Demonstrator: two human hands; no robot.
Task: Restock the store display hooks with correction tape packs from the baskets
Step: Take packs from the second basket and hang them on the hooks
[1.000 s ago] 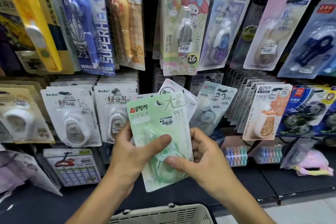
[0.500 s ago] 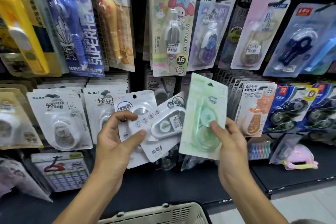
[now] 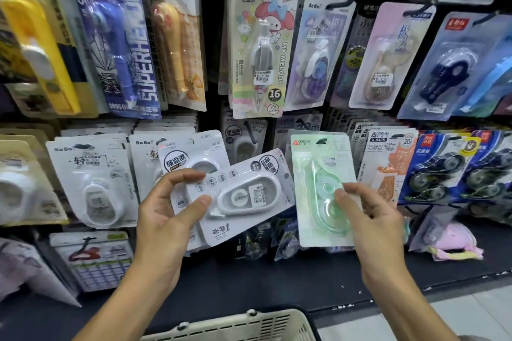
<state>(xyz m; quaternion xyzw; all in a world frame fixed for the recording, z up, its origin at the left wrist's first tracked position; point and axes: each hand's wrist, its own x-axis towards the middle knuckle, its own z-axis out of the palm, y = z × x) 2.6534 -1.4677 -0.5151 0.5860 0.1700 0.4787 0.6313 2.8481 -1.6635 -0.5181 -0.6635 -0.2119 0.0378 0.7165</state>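
Two white packs (image 3: 243, 196) are pinched in the left hand (image 3: 166, 219), fingers curled. A green pack (image 3: 321, 191) is gripped upright by the right hand (image 3: 371, 219) before the hooks.

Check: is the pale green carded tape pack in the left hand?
No, the right hand pinches the pale green carded tape pack; the left hand holds white packs.

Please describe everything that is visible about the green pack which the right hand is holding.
The green pack is a pale green card with a clear plastic blister over a translucent green tape dispenser. It bears a red logo at top left, a dark hang hole at the top and a small barcode sticker. It stands nearly upright before the lower hooks. The right hand pinches its right edge, thumb on the blister.
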